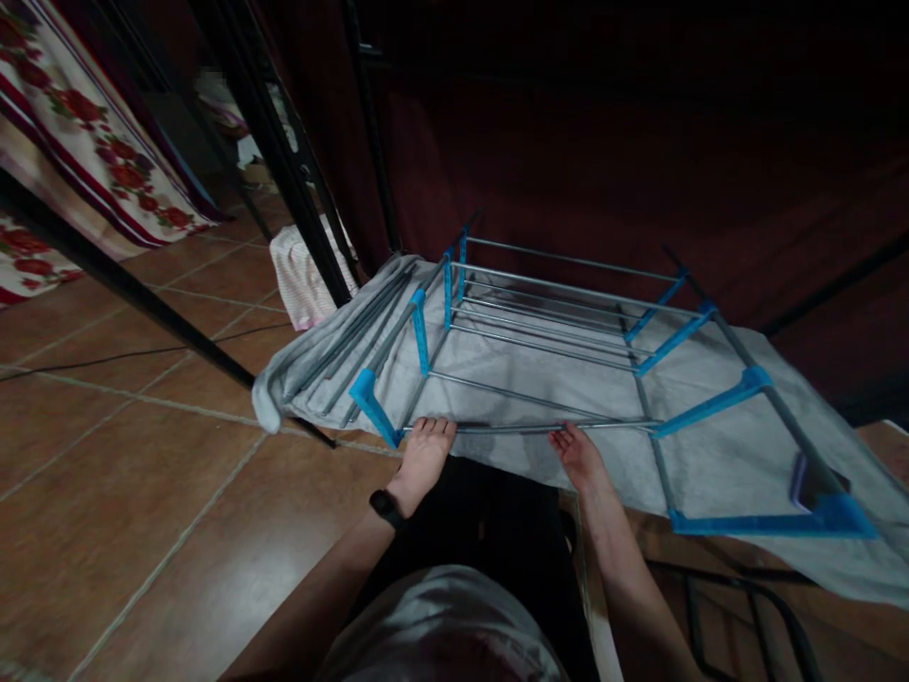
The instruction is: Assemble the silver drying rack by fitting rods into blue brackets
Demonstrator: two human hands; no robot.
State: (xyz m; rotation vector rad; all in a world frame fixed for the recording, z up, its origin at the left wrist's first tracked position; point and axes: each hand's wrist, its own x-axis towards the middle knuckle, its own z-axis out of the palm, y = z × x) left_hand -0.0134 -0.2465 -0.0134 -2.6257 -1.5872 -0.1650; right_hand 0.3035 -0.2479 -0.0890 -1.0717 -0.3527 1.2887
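A rack frame of metal tubes and blue joints is lying on the grey cloth-covered surface, directly in front of the person. The left hand is wrapping round the near rod, just beside the left corner bracket. The right hand is touching the rod with curled fingers further along; the firmness of that hold cannot be confirmed.

On progress, several rods are spanning the far part from side to side, and that portion is appearing complete. The near portion is looking unfinished: two rods are converging towards the third bracket on the right side, the seating of their right ends cannot be verified, and no rod is visibly reaching the nearest right bracket. A group of loose rods is lying on the cloth at the left, apparently unfitted; overlap is preventing a count.

On edges and room, both hands are working at the near edge of the surface, with the body standing close to it. A dark red curtain is closing off the far side. A flat object with a purple edge is lying beside the nearest right bracket, taking up some room. The tiled floor is offering open space to the left; a black tubular frame is crowding the lower right.
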